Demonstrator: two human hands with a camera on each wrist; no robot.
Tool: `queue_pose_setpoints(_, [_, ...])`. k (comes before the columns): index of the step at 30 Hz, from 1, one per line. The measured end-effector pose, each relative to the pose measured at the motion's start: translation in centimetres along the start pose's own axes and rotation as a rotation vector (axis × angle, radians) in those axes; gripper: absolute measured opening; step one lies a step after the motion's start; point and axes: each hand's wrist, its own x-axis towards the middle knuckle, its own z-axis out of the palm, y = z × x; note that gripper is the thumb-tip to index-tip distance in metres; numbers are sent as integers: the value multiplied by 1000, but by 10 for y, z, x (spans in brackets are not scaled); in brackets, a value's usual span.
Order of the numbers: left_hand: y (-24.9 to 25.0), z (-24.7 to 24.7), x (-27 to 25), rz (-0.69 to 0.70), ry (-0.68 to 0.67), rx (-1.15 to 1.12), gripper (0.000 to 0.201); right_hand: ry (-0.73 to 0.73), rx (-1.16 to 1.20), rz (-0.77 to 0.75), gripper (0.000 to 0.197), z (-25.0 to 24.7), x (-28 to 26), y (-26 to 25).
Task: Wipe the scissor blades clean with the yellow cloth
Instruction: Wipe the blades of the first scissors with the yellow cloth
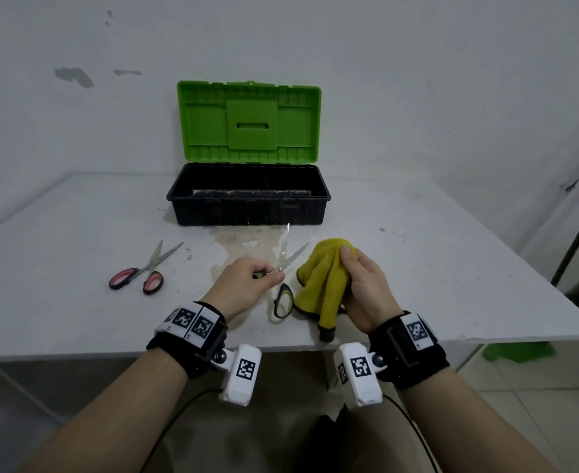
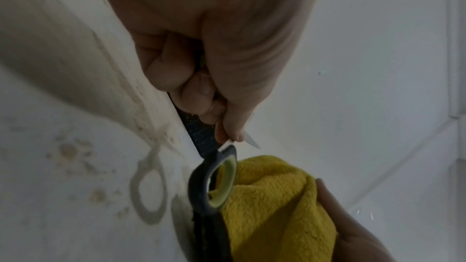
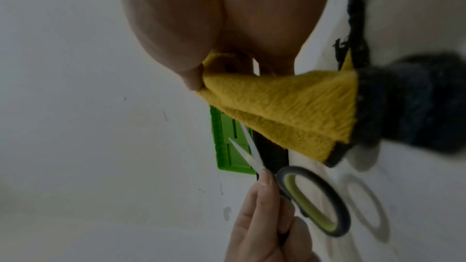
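Note:
My left hand (image 1: 247,285) grips one handle of the black-and-green scissors (image 1: 283,268), held above the table with the blades spread apart and pointing away. The free handle loop (image 2: 214,182) hangs below my fingers (image 2: 196,87). My right hand (image 1: 363,285) holds the bunched yellow cloth (image 1: 322,281) just right of the blades, thumb on top. The cloth (image 3: 290,111) has a dark hem, and its lower corner rests on the table. In the right wrist view the scissors (image 3: 312,198) sit just below the cloth, with the blades bare.
A second pair of scissors with red handles (image 1: 141,271) lies open on the table to the left. An open toolbox (image 1: 247,196), black with a green lid, stands behind my hands against the wall. The white table (image 1: 452,268) has a stained patch near the box.

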Motion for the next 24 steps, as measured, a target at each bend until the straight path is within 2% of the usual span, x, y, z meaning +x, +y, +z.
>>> queue_pose_setpoints(3, [1, -1, -1, -41, -13, -96, 23, 107, -84, -134, 26, 1, 4, -4])
queue_pose_setpoints(6, [2, 0, -4, -79, -37, -173, 22, 152, -416, -252, 23, 0, 4, -5])
queue_pose_setpoints(9, [0, 3, -6, -88, -33, -187, 21, 25, -621, -250, 18, 5, -3, 2])
queue_pose_setpoints(11, [-2, 5, -5, -83, -21, -180, 20, -56, -863, -375, 16, 3, -3, 13])
queue_pose_setpoints(13, [-5, 7, -4, -67, -20, -152, 20, -77, -1023, -514, 20, 1, 0, 24])
queue_pose_setpoints(17, [-8, 13, -4, -41, -9, -102, 22, -39, -1032, -586, 29, 4, 2, 29])
queue_pose_setpoints(21, [-7, 14, -4, -34, -2, -107, 24, -37, -1105, -531, 42, 6, 5, 35])
queue_pose_setpoints(24, [-6, 14, -5, -35, -6, -93, 24, -40, -1091, -572, 36, 10, 4, 35])
